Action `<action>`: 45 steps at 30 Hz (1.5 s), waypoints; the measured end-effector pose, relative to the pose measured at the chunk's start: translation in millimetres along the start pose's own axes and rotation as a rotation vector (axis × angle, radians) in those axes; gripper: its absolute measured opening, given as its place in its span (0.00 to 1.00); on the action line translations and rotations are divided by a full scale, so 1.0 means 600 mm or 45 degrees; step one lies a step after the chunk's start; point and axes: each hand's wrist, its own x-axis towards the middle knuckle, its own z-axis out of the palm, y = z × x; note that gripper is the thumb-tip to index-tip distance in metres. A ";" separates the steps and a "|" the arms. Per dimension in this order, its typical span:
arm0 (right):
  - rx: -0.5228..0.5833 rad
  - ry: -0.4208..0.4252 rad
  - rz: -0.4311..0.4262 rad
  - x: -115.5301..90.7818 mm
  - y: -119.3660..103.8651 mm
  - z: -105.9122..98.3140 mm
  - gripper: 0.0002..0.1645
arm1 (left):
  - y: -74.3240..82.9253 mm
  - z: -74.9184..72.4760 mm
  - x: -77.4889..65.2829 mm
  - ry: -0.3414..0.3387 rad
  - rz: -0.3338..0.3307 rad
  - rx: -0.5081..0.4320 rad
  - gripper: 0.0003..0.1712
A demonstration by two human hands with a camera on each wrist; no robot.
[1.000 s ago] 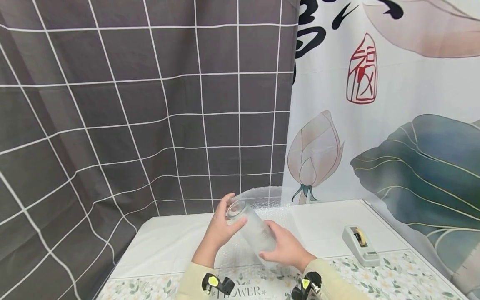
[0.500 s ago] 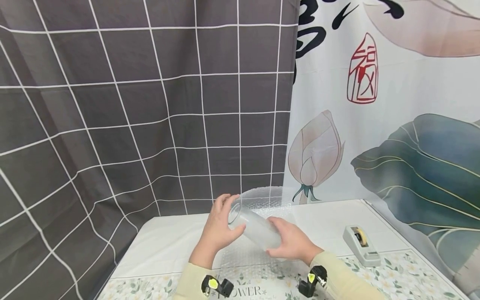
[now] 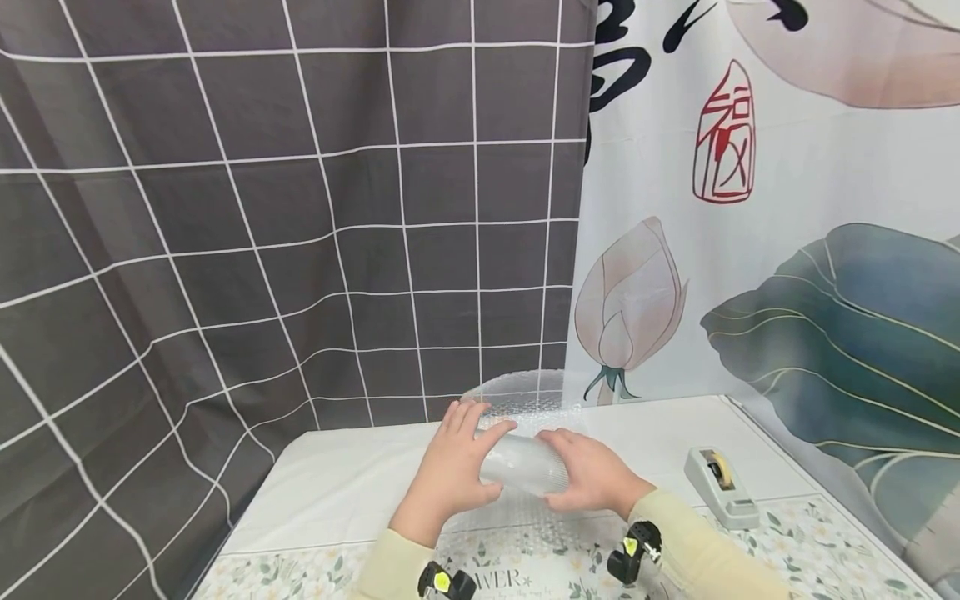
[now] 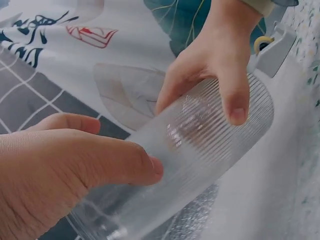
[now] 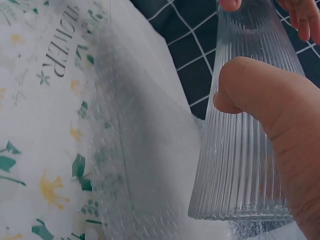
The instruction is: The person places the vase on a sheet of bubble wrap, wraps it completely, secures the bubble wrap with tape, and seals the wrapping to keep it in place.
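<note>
A clear ribbed glass vase (image 3: 525,465) is held above the table between both hands, nearly level with a slight tilt. My left hand (image 3: 453,462) grips its mouth end, with the thumb (image 4: 135,165) lying along the side in the left wrist view. The fingers of my right hand (image 3: 596,475) curl round the wider base end, thumb across the ribs. Under the vase lies a sheet of bubble wrap (image 5: 125,145), its far edge standing up behind the hands. In the head view the mouth is hidden by my left hand.
A pale tape dispenser (image 3: 722,487) with yellow tape stands on the table to the right. A floral mat (image 3: 300,575) covers the table's near part, white cloth (image 3: 337,467) the far part. A dark checked curtain (image 3: 360,208) and a printed white curtain (image 3: 645,183) hang behind.
The vase has swung from steeply tilted to nearly level. My right hand has moved up and right with its base. My left fingers have come over the mouth end.
</note>
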 end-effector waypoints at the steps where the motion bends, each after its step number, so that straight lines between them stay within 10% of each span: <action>1: -0.013 -0.010 -0.002 -0.001 0.001 0.000 0.52 | 0.003 0.003 0.000 -0.018 -0.001 -0.006 0.49; 14: -0.127 -0.127 -0.056 -0.012 0.011 0.011 0.52 | 0.042 0.045 -0.013 -0.252 -0.124 -0.083 0.48; 45: -0.207 -0.210 -0.133 -0.019 0.014 0.016 0.49 | 0.045 0.089 -0.040 -0.341 -0.241 -0.319 0.45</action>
